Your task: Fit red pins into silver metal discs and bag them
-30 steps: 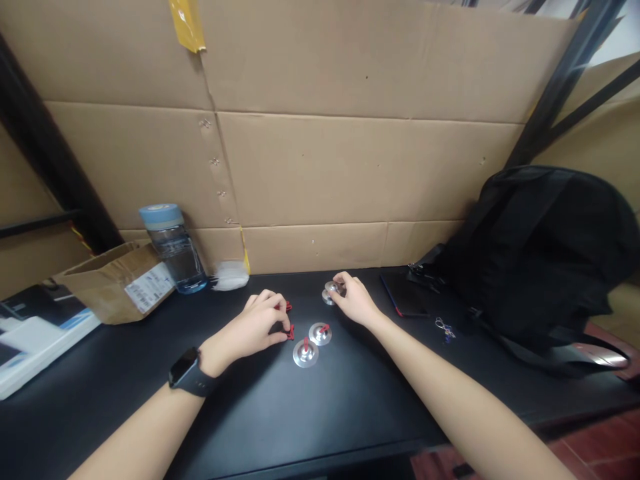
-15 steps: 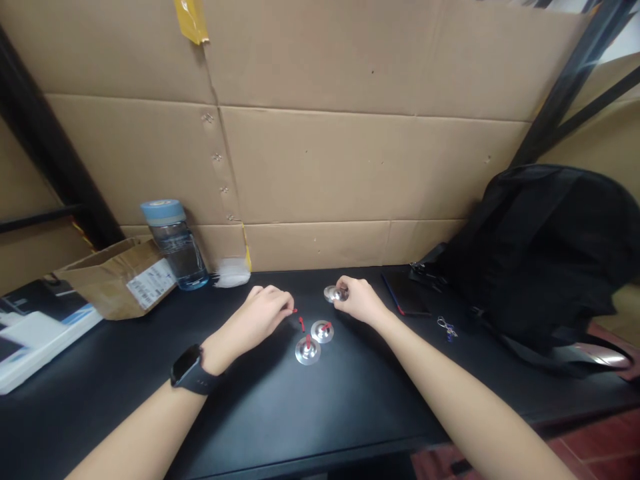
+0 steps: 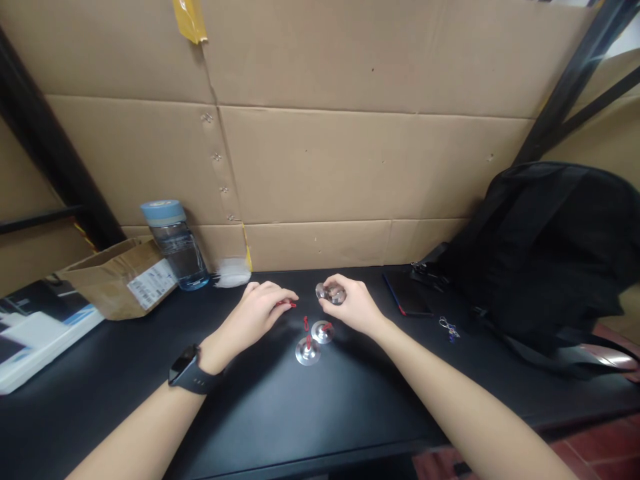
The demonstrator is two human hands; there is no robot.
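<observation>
My left hand (image 3: 265, 308), with a watch on its wrist, pinches a small red cord loop (image 3: 287, 304) between thumb and fingers. Across from it, my right hand (image 3: 350, 305) grips a shiny metal finger cymbal (image 3: 325, 292) by the edge; whether a second one is stacked with it I cannot tell. Below and between the hands, two more finger cymbals lie on the black table, one nearer me (image 3: 301, 353) and one just behind it (image 3: 318, 335), each with a red loop at its middle. A loose red cord loop (image 3: 306, 324) lies behind them.
A blue-lidded water bottle (image 3: 183, 257), an open brown paper bag (image 3: 115, 293) and a white box (image 3: 55, 360) stand at left. At right are a dark flat notebook-like item (image 3: 407, 293), a small beaded trinket (image 3: 449, 329) and a black backpack (image 3: 545, 253). Cardboard (image 3: 325, 167) walls the back.
My right hand has shifted slightly left with the cymbal, which is tilted differently. My left hand has risen a little with its red loop. The loose loop on the table has shifted slightly right.
</observation>
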